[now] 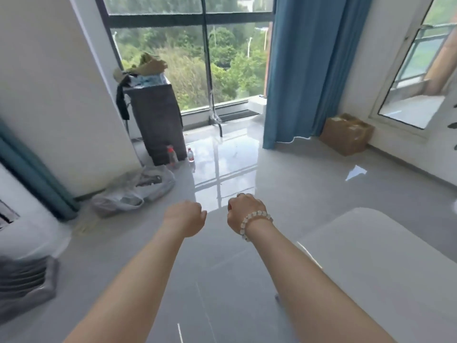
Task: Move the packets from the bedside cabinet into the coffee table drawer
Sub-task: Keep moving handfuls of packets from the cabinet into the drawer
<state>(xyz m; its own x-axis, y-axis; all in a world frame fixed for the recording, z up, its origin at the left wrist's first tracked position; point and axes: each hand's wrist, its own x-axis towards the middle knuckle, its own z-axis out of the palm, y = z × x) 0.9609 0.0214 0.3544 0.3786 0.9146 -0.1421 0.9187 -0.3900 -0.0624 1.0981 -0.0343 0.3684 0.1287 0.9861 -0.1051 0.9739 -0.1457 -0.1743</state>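
Head view, the only one: both arms stretch forward over grey floor (222, 280). Left hand (186, 219) and right hand (243, 211) are seen from the back, with the fingers of both curled under into loose fists. Nothing shows in either, though the palms are hidden, so I can't rule out something small. There's a bead bracelet (252, 220) on the right wrist.

Packets: I can't see any I'd call confidently. A dark cabinet (158, 120) stands by the window with a pile (146, 73) of clutter on top, some of it blue-white and possibly packaging, but it's too blurred to say. I can't tell if that's the bedside cabinet. Two bottles (171, 154) stand on the floor at its foot, and a plastic bag (138, 191) lies near them.

A white tabletop (383, 268) at lower right, just beside the right forearm, is probably the coffee table. No drawer is in view. A cardboard box (346, 134) sits past the curtain (309, 70).

Step, my read: in transit between the furniture pieces, hands apparently free, no transfer underway.

Next move needs:
- find the bedside cabinet and confirm the packets are there
- uncurl the fingers and grab the packets
- walk to the table and get the drawer open, which needs one hand free
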